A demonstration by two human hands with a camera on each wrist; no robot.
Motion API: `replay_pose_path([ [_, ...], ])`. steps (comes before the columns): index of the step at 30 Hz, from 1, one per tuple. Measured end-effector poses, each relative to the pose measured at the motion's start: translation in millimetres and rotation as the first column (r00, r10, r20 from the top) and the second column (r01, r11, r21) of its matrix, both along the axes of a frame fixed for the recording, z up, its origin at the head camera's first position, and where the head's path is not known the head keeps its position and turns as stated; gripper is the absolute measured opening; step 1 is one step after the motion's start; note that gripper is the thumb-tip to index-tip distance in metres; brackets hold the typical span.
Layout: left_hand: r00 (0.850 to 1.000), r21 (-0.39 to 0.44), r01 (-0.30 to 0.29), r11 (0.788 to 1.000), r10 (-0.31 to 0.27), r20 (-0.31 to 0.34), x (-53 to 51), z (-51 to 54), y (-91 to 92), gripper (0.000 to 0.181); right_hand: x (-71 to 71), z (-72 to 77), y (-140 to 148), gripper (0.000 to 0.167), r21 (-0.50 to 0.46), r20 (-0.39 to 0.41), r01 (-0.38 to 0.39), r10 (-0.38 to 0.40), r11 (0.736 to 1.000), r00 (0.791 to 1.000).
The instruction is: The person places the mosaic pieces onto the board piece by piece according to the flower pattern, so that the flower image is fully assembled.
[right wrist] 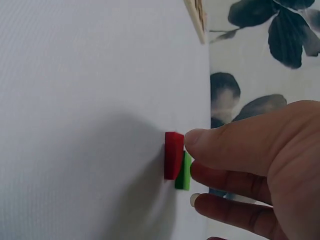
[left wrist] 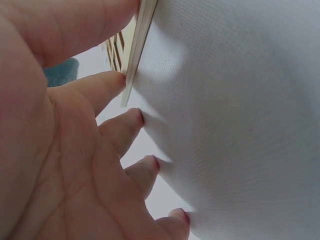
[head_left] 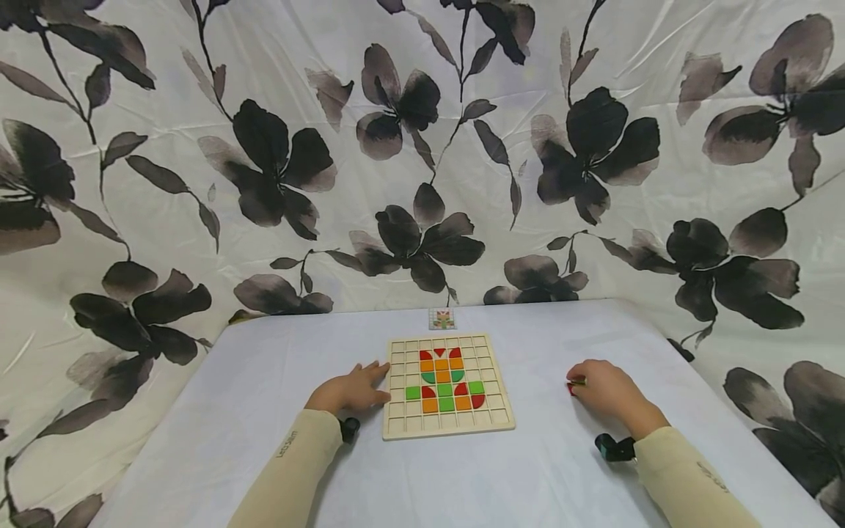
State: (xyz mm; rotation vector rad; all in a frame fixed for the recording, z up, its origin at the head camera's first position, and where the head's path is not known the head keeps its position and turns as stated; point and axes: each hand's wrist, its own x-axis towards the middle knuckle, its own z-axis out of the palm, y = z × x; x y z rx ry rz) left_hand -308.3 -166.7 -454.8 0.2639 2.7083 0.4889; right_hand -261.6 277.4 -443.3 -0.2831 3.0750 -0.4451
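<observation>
Beside the left edge of a wooden grid board (head_left: 396,425) is my left hand (head_left: 350,390), fingers spread and fairly straight. In the left wrist view, thumb and forefinger touch the edge of the board (left wrist: 136,52); the other fingertips rest on the white cloth. Red, orange and green flat tiles (head_left: 442,376) form a flower-like pattern on the grid. Off to the right, my right hand (head_left: 604,392) pinches a red tile (right wrist: 173,157) and a green tile (right wrist: 184,172) between thumb and fingers, low over the cloth. The contact behind the tiles is partly hidden.
A small pattern card (head_left: 442,318) lies behind the board near the table's far edge. White cloth (head_left: 541,469) covers the table. A floral curtain (head_left: 409,147) hangs behind. Each wrist wears a dark camera, such as the right wrist camera (head_left: 615,447).
</observation>
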Motion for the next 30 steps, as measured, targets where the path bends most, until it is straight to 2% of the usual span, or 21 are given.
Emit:
replay_pose_path([
  [10, 1.0, 0.013, -0.003, 1.0, 0.003, 0.005, 1.8, 1.8, 0.0, 0.07, -2.4, -6.6, 3, 0.019, -0.024, 0.076, 0.055, -0.053, 0.998, 0.996],
  [15, 1.0, 0.015, -0.003, 1.0, 0.003, 0.004, 1.9, 2.0, 0.4, 0.071, -4.6, -6.8, 2, 0.017, -0.072, 0.083, 0.051, -0.045, 0.996, 0.996],
  [21, 1.0, 0.007, -0.003, 1.0, 0.002, 0.003, 1.9, 2.0, -0.7, 0.071, -6.9, -7.9, 1, 0.022, -0.114, 0.109, 0.042, -0.029, 0.993, 0.994],
  [24, 1.0, 0.022, -0.014, 1.0, 0.014, 0.008, 2.6, 2.2, -0.3, 0.072, -6.7, -8.2, -1, 0.017, -0.13, 0.09, 0.011, 0.001, 0.991, 0.996],
  [30, 0.999, 0.047, -0.034, 0.998, 0.034, 0.02, 3.6, 3.5, 0.5, 0.072, -5.9, -3.6, -15, 0.007, -0.135, -0.013, -0.054, 0.053, 0.989, 0.999],
])
